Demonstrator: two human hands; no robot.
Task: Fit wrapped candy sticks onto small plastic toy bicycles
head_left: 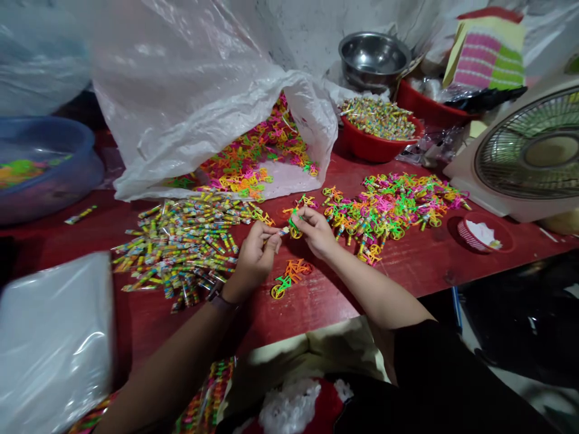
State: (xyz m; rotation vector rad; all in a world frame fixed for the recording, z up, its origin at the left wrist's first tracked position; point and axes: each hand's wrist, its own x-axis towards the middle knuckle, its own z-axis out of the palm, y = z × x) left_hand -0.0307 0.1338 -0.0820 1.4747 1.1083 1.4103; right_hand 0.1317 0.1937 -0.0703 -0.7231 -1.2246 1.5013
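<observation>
Pinching mid-tabletop: left hand [253, 259] closed on a small pale stick [284, 231], right hand [314, 232] closed on a green-and-yellow plastic toy bicycle [295, 226]. Both hands angled inward, held items just beside each other. Wrapped sticks [176, 253] heaped left, loose toy bicycles [389, 211] heaped right on the red tabletop [407, 265]; an orange-and-green toy bicycle [289, 278] lies just below the hands.
</observation>
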